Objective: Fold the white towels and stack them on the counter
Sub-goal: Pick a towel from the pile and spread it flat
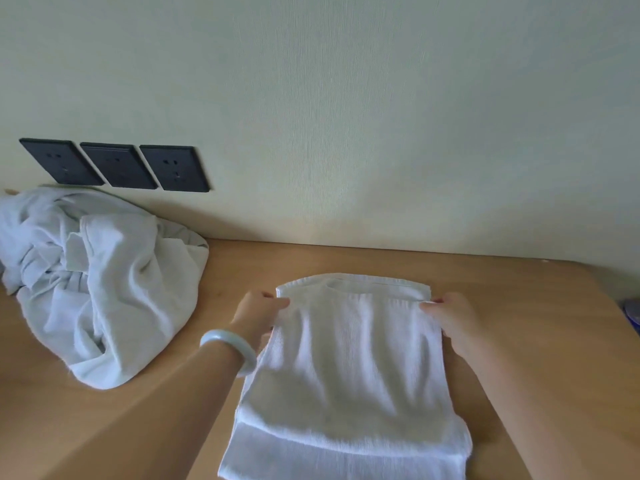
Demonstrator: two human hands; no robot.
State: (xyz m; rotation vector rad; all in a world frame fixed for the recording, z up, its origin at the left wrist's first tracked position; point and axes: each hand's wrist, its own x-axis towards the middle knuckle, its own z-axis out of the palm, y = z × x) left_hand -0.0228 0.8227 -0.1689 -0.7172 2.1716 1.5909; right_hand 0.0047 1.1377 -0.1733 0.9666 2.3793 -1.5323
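Note:
A white towel (349, 368) lies folded lengthwise on the wooden counter (519, 292), its upper layer brought over towards the far edge. My left hand (258, 315) pinches the left far corner of that layer. My right hand (450, 315) pinches the right far corner. A pale bangle sits on my left wrist. A heap of crumpled white towels (100, 282) rests at the left against the wall.
Three black wall sockets (114, 166) are set in the pale wall above the heap. The counter's rounded right edge is at the far right, with a small blue object (633, 315) just past it.

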